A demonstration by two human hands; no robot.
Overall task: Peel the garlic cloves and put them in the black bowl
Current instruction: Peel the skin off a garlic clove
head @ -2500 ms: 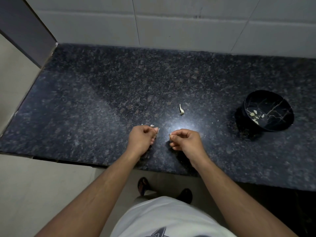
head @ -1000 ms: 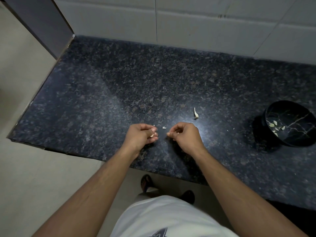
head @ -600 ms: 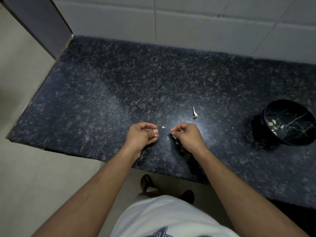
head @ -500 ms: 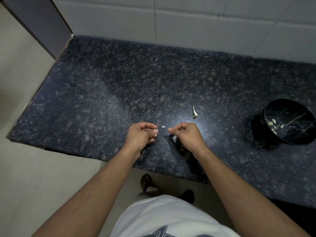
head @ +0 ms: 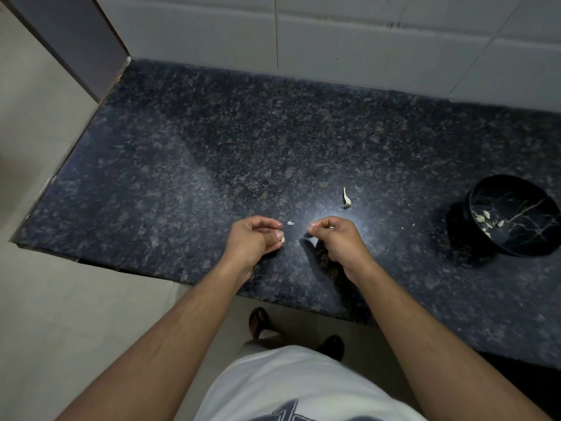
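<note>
My left hand (head: pixel 253 238) hovers over the front of the dark granite counter (head: pixel 212 153), fingers curled, pinching a small pale garlic clove (head: pixel 283 239) at its fingertips. My right hand (head: pixel 335 235) is a short gap to the right, thumb and forefinger pinched on a thin bit of peel (head: pixel 331 227). A small scrap of skin (head: pixel 290 222) lies on the counter between the hands. The black bowl (head: pixel 513 215) with gold veins stands at the far right and holds several pale cloves (head: pixel 487 218).
A garlic stem piece (head: pixel 347 198) lies on the counter behind my right hand. A white tiled wall (head: pixel 334 41) runs along the back and a dark panel (head: pixel 76 34) stands at the left end. The counter's front edge is right under my wrists.
The hands have drawn slightly apart. The bowl and stem have not moved on the counter; the camera only shifted a little.
</note>
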